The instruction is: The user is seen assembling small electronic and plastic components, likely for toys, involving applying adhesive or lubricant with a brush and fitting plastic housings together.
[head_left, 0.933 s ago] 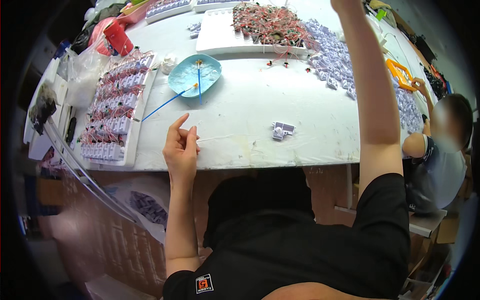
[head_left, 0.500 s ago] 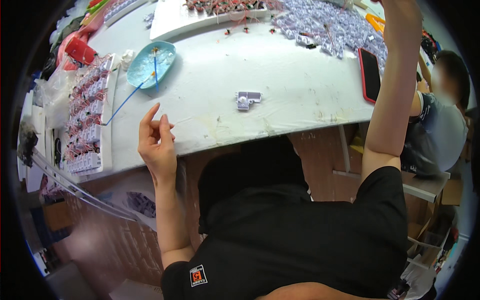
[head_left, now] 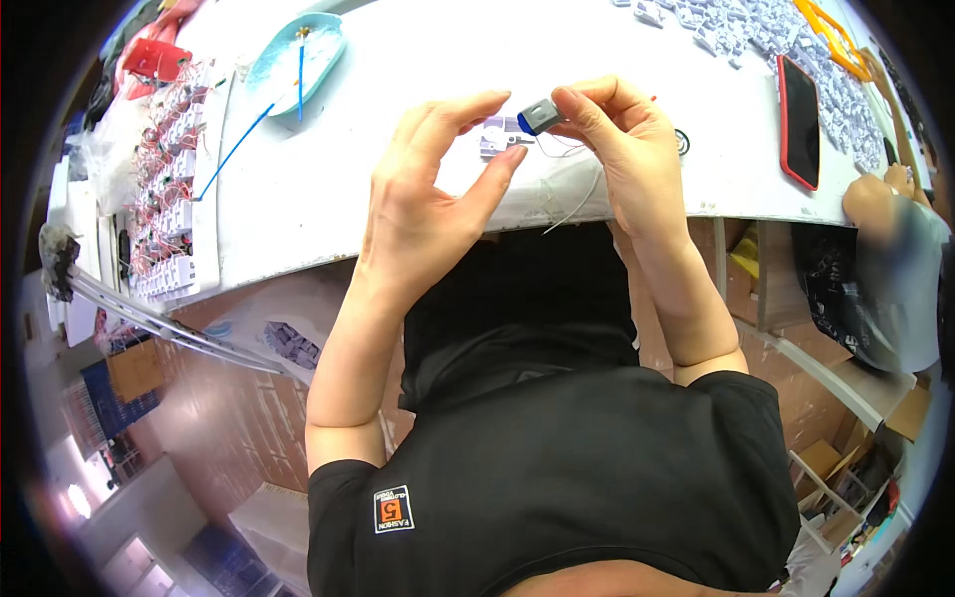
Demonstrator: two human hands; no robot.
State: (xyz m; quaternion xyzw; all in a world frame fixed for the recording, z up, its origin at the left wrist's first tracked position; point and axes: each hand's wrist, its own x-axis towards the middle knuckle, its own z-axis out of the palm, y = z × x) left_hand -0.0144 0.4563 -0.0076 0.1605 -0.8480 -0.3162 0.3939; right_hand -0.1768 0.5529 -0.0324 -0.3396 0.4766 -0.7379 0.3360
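Nearest the camera, the person's black shirt fills the lower frame, with a reddish-brown floor and cardboard boxes below the bench to either side. Both forearms rise over the near edge of the white bench (head_left: 328, 189). The left hand (head_left: 428, 189) is released, fingers spread and curved, just beside a small grey-and-blue component (head_left: 539, 115). The right hand (head_left: 622, 149) grasps that component between thumb and fingertips; thin white wires (head_left: 577, 199) trail from it over the near edge. Behind it on the bench lies a small white part (head_left: 497, 139). Towards the right edge lies a red-cased phone (head_left: 799, 121). At the left edge stands a tray of wired parts (head_left: 164, 189); farther back, a light-blue dish (head_left: 293, 50). At the far right corner, heaped white parts (head_left: 736, 30).
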